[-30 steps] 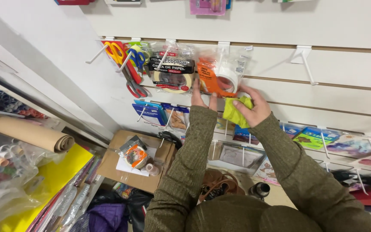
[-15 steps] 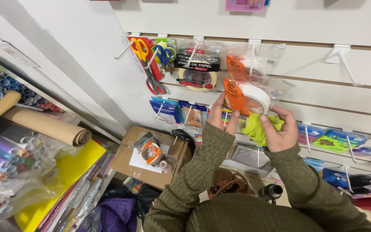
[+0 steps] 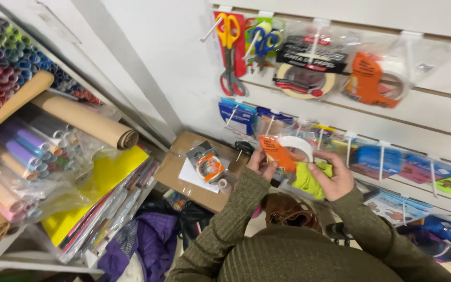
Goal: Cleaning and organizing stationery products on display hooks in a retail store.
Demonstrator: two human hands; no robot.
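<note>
Item in hand: bagged roll of white tape with orange card insert, held between both hands in front of the slatted display wall, below its upper row of hooks. Left hand: fingers curled closed on the packet's left edge, fingertips partly hidden behind it. Right hand: thumb and fingers pinched on the packet's right side, also pressing a yellow-green cloth against the palm; the cloth's full extent is covered. On the hooks above: scissors and two further bagged tape rolls, glare blurring their detail. Below left: open cardboard box holding another tape packet. Far left: paper rolls, cut off by the frame edge.
</note>
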